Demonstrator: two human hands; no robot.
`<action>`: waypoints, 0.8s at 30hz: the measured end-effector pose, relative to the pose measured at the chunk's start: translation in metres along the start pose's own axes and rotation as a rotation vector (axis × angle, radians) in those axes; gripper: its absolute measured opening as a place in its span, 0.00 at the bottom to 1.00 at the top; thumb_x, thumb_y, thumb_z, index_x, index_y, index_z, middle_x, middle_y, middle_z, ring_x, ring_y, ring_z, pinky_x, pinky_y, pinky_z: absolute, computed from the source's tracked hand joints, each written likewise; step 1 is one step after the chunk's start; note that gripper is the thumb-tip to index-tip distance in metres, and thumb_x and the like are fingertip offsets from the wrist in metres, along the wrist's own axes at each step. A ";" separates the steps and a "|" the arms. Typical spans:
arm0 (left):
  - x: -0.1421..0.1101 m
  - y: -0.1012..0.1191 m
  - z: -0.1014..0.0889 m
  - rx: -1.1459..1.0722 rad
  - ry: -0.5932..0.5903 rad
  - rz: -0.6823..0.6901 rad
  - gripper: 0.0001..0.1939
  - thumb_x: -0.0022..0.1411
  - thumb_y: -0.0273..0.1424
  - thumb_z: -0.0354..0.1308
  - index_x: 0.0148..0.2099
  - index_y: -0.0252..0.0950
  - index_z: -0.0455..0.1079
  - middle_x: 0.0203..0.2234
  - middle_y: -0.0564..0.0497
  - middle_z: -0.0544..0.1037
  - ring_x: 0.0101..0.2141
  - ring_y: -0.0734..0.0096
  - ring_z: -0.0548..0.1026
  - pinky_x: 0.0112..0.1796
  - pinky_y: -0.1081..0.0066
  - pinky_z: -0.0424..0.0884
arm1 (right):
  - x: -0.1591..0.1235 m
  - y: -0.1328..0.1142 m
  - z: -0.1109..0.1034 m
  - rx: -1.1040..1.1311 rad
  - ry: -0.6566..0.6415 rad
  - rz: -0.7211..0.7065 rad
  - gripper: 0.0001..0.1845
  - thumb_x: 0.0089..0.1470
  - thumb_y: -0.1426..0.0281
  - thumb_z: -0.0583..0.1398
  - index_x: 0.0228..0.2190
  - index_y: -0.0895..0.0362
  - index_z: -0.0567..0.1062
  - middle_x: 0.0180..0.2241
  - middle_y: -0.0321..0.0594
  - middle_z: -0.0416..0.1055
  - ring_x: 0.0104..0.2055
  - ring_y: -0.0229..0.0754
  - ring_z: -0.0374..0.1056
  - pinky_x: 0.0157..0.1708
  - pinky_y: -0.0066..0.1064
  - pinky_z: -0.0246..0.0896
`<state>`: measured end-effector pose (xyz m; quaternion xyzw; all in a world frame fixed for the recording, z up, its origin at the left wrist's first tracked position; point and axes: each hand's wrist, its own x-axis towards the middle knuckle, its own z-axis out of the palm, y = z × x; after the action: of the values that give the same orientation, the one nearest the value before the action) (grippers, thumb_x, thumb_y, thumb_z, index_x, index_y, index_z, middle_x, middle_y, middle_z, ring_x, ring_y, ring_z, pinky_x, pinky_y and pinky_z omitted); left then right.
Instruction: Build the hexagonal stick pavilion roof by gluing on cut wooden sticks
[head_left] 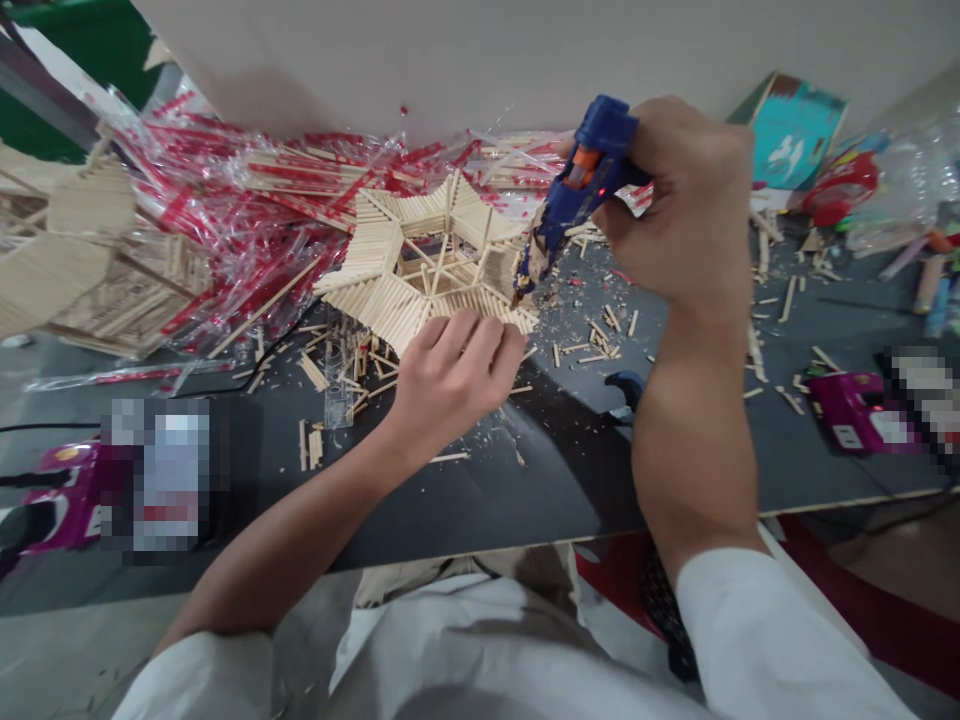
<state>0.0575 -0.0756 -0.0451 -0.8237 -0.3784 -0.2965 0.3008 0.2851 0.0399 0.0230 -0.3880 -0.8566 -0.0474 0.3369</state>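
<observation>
A star-shaped frame of thin wooden sticks [375, 250] stands on the dark table, with an open middle crossed by sticks. My left hand [459, 365] grips its near edge, fingers curled over the slats and the thumb hidden. In my right hand [682, 190] is a blue hot glue gun [581, 180], tilted down to the left, a small red light glowing on its side. The gun's tip is at the frame's right near point; whether it touches the sticks I cannot tell.
Red-and-clear plastic packs of sticks [292, 180] heap along the wall. Another stick structure [75, 250] stands at left. Cut stick pieces [600, 335] litter the table [495, 500]. Purple power strips [862, 410] lie at both sides, a teal box [799, 130] at the back right.
</observation>
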 end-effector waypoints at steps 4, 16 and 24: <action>0.000 0.000 0.000 0.003 0.009 0.005 0.06 0.73 0.25 0.63 0.39 0.36 0.73 0.31 0.48 0.81 0.33 0.63 0.78 0.31 0.62 0.66 | -0.001 0.000 -0.001 0.023 0.034 -0.008 0.09 0.53 0.72 0.60 0.38 0.49 0.76 0.41 0.43 0.78 0.46 0.53 0.73 0.49 0.43 0.66; -0.002 -0.002 0.001 -0.056 -0.008 -0.008 0.05 0.75 0.26 0.61 0.42 0.37 0.74 0.31 0.48 0.79 0.34 0.62 0.76 0.33 0.61 0.62 | -0.001 0.005 -0.003 -0.068 -0.010 0.158 0.13 0.48 0.74 0.62 0.37 0.51 0.72 0.44 0.48 0.78 0.49 0.60 0.74 0.48 0.45 0.65; -0.006 -0.005 -0.006 0.001 -0.028 -0.008 0.04 0.74 0.27 0.61 0.42 0.35 0.74 0.33 0.47 0.80 0.36 0.61 0.77 0.34 0.61 0.66 | -0.026 0.052 -0.028 -0.346 -0.545 0.494 0.11 0.53 0.60 0.64 0.37 0.52 0.76 0.38 0.49 0.81 0.35 0.50 0.69 0.33 0.38 0.60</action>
<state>0.0483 -0.0798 -0.0440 -0.8260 -0.3863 -0.2858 0.2947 0.3485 0.0498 0.0195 -0.6315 -0.7749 -0.0036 0.0285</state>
